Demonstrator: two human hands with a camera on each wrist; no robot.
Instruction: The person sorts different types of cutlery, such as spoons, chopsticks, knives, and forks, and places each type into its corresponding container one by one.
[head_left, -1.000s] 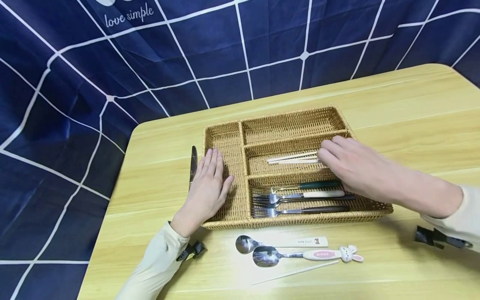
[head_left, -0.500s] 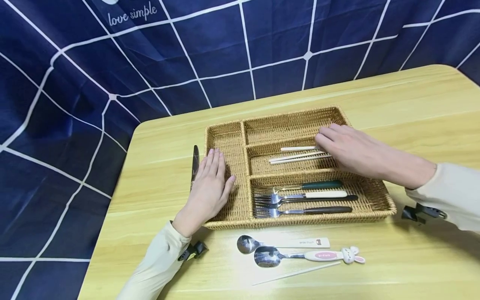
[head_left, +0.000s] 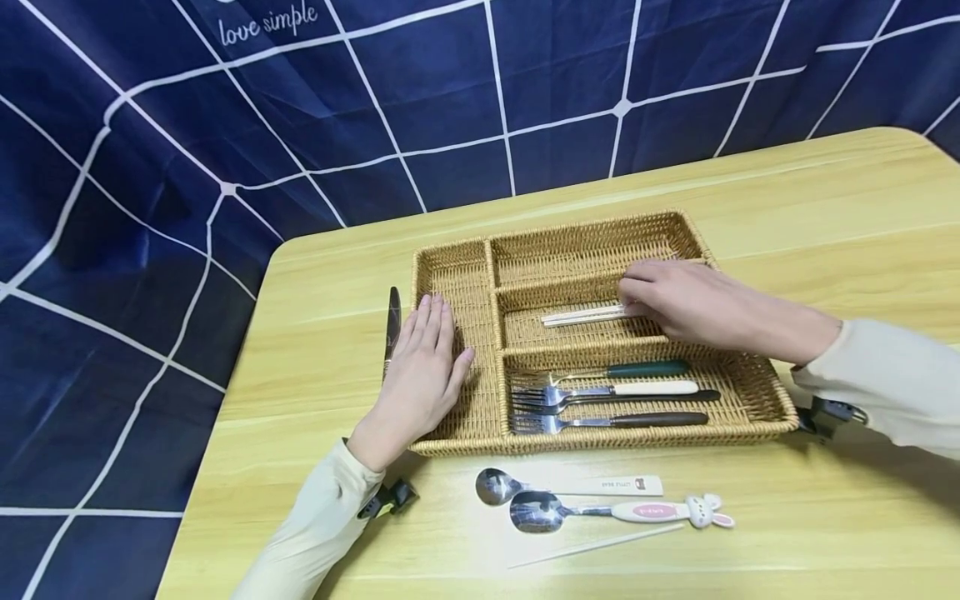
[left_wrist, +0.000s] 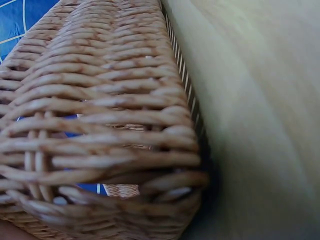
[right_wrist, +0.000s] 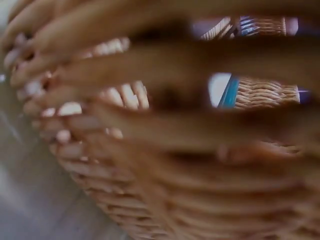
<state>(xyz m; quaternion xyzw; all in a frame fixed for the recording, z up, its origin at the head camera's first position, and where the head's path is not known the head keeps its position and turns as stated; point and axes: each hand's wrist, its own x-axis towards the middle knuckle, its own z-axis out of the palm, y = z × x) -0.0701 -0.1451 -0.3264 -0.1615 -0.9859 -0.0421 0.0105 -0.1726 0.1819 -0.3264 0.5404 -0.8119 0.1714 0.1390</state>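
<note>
A woven wicker cutlery tray point(head_left: 457, 447) with divided compartments lies on the table. My left hand point(head_left: 420, 367) rests with straight fingers over its left rim. In the middle compartment, my right hand point(head_left: 671, 300) curls its fingers round the right ends of white chopsticks point(head_left: 585, 317), which lie side by side. The held ends are hidden under the fingers. Several forks, one with a white handle point(head_left: 652, 388) and one with a green handle point(head_left: 648, 369), fill the front compartment. Close up, the tray's wicker wall fills much of the left wrist view point(left_wrist: 100, 110) and, blurred, the right wrist view point(right_wrist: 215, 195).
A table knife point(head_left: 393, 325) lies just left of the tray. In front are a white-handled spoon point(head_left: 495, 487), a rabbit-handled spoon point(head_left: 536, 511) and a single chopstick point(head_left: 600, 544). A blue curtain with white lines point(head_left: 562, 83) hangs behind the table.
My right hand has shifted left within the middle compartment. The chopstick that lay apart half a second ago is now beside the others. My left hand stays on the rim.
</note>
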